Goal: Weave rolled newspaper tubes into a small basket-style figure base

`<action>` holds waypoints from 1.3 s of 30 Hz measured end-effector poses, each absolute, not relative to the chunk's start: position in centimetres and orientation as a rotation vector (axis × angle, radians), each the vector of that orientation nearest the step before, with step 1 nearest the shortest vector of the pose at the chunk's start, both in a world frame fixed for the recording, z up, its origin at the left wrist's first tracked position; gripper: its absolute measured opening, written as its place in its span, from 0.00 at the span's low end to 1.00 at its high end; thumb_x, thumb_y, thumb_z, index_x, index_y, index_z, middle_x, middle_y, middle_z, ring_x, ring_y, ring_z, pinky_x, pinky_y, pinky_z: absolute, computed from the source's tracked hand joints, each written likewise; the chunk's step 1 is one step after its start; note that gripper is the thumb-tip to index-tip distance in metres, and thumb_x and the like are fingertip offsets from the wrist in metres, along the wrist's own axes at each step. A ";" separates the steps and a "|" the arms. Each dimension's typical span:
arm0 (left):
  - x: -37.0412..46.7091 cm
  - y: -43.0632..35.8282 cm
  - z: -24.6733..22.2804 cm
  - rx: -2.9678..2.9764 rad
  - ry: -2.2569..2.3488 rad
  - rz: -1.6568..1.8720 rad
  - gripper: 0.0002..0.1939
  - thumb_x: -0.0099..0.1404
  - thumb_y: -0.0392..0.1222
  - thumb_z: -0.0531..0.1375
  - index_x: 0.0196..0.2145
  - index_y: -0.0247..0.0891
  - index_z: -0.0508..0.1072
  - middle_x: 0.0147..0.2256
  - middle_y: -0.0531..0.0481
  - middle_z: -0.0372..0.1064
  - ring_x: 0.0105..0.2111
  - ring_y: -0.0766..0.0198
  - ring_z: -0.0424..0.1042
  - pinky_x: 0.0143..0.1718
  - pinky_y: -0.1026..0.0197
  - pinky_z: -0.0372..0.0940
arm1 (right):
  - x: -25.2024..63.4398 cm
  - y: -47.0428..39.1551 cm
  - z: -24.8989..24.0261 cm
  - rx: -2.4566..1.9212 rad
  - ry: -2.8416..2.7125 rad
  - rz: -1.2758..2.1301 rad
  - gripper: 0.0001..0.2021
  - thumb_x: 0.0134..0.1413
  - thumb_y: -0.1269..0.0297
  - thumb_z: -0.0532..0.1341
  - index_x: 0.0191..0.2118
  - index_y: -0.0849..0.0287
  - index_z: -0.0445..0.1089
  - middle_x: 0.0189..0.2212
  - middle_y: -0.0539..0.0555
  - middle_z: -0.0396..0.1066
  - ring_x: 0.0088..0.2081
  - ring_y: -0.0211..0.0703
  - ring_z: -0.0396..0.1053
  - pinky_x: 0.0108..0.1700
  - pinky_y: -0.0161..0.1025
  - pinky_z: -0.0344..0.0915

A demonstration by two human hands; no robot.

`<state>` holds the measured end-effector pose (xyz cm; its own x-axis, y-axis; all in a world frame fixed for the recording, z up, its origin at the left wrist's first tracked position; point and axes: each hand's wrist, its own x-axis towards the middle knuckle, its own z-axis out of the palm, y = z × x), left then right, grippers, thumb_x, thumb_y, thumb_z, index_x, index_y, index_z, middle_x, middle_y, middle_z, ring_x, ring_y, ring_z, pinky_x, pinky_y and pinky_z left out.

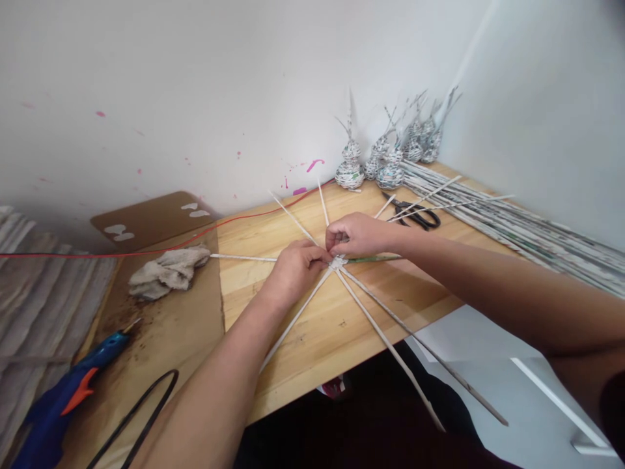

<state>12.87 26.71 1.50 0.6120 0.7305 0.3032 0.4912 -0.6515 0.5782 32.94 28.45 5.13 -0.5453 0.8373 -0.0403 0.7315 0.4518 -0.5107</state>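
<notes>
Paper hub (338,262): frame centre, on wooden table (312,365), against both hands' fingertips; spokes (364,306) radiate outward.
Left hand (297,270): fingertips together at hub's left edge; pinch partly hidden.
Right hand (355,234): fingers curled at hub's upper edge; cannot tell what they clamp.
Obstruction: hands cover part of hub; right forearm crosses right-hand spokes.
Scissors (430,219): right of centre, beneath spoke ends.
Glue gun (73,384): lower left.

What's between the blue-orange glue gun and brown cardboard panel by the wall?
Head view: a crumpled greyish cloth on stained cardboard, then a thin red cord.
</notes>
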 end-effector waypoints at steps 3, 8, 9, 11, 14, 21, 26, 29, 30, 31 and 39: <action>12.9 26.7 1.5 2.410 0.970 0.722 0.08 0.61 0.32 0.61 0.34 0.41 0.80 0.34 0.51 0.75 0.35 0.65 0.72 0.40 0.62 0.66 | 32.9 28.4 5.1 -1.354 -2.489 0.707 0.07 0.45 0.68 0.62 0.33 0.60 0.76 0.29 0.50 0.76 0.32 0.37 0.70 0.32 0.31 0.58; 13.0 26.8 1.6 2.421 0.979 0.706 0.08 0.61 0.33 0.61 0.34 0.42 0.80 0.35 0.50 0.75 0.36 0.63 0.72 0.41 0.60 0.67 | 32.9 28.2 5.2 -1.366 -2.490 0.677 0.07 0.46 0.68 0.62 0.32 0.60 0.75 0.29 0.50 0.76 0.32 0.38 0.70 0.33 0.32 0.58; 13.0 26.8 1.6 2.420 0.978 0.706 0.08 0.61 0.33 0.61 0.34 0.42 0.80 0.35 0.50 0.75 0.36 0.63 0.72 0.42 0.60 0.67 | 32.9 28.2 5.3 -1.370 -2.491 0.674 0.06 0.47 0.68 0.62 0.32 0.60 0.75 0.29 0.50 0.76 0.32 0.37 0.70 0.33 0.31 0.58; 13.0 26.9 1.5 2.415 0.979 0.705 0.08 0.61 0.32 0.62 0.34 0.42 0.80 0.35 0.51 0.75 0.36 0.64 0.73 0.42 0.60 0.67 | 33.1 28.1 5.4 -1.374 -2.490 0.675 0.07 0.48 0.68 0.61 0.33 0.61 0.75 0.29 0.50 0.76 0.31 0.37 0.70 0.32 0.31 0.58; 13.1 26.9 1.5 2.407 0.992 0.698 0.08 0.60 0.31 0.62 0.34 0.41 0.79 0.36 0.51 0.75 0.36 0.63 0.73 0.43 0.60 0.67 | 33.3 28.0 5.4 -1.375 -2.476 0.672 0.07 0.48 0.67 0.62 0.34 0.61 0.76 0.29 0.50 0.76 0.31 0.37 0.70 0.32 0.31 0.58; 13.3 26.7 1.8 2.414 1.043 0.658 0.08 0.59 0.30 0.62 0.33 0.40 0.79 0.35 0.50 0.74 0.37 0.62 0.72 0.44 0.59 0.66 | 32.9 27.4 5.8 -1.457 -2.473 0.615 0.07 0.46 0.70 0.61 0.33 0.60 0.76 0.29 0.50 0.76 0.31 0.37 0.71 0.31 0.31 0.58; 13.3 26.5 1.9 2.417 1.045 0.668 0.08 0.60 0.29 0.61 0.32 0.40 0.78 0.35 0.50 0.74 0.37 0.62 0.71 0.44 0.59 0.65 | 32.6 27.2 6.0 -1.508 -2.491 0.592 0.08 0.45 0.70 0.61 0.33 0.61 0.76 0.29 0.51 0.77 0.31 0.38 0.71 0.31 0.30 0.59; 13.2 26.4 1.9 2.407 1.055 0.674 0.07 0.59 0.29 0.61 0.32 0.39 0.76 0.33 0.50 0.73 0.36 0.62 0.70 0.42 0.59 0.65 | 32.5 27.1 6.2 -1.528 -2.498 0.586 0.09 0.45 0.71 0.61 0.34 0.61 0.76 0.30 0.51 0.77 0.32 0.38 0.71 0.31 0.30 0.59; 13.1 26.4 1.9 2.406 1.058 0.673 0.07 0.58 0.29 0.61 0.31 0.39 0.76 0.33 0.51 0.73 0.35 0.63 0.70 0.41 0.59 0.65 | 32.4 27.0 6.3 -1.535 -2.497 0.584 0.09 0.45 0.71 0.61 0.34 0.61 0.76 0.30 0.51 0.77 0.31 0.38 0.71 0.31 0.30 0.59; 13.1 26.4 1.9 2.407 1.058 0.672 0.06 0.58 0.29 0.61 0.31 0.39 0.76 0.32 0.51 0.73 0.35 0.63 0.70 0.40 0.60 0.65 | 32.4 27.0 6.3 -1.542 -2.493 0.585 0.09 0.45 0.71 0.60 0.33 0.61 0.76 0.29 0.51 0.77 0.31 0.38 0.71 0.31 0.30 0.59; 13.1 26.5 1.7 2.431 1.016 0.687 0.09 0.61 0.31 0.60 0.33 0.41 0.78 0.35 0.50 0.74 0.37 0.62 0.72 0.43 0.59 0.66 | 32.4 26.8 6.5 -1.547 -2.499 0.566 0.08 0.46 0.71 0.60 0.33 0.60 0.76 0.30 0.51 0.77 0.32 0.38 0.71 0.32 0.31 0.59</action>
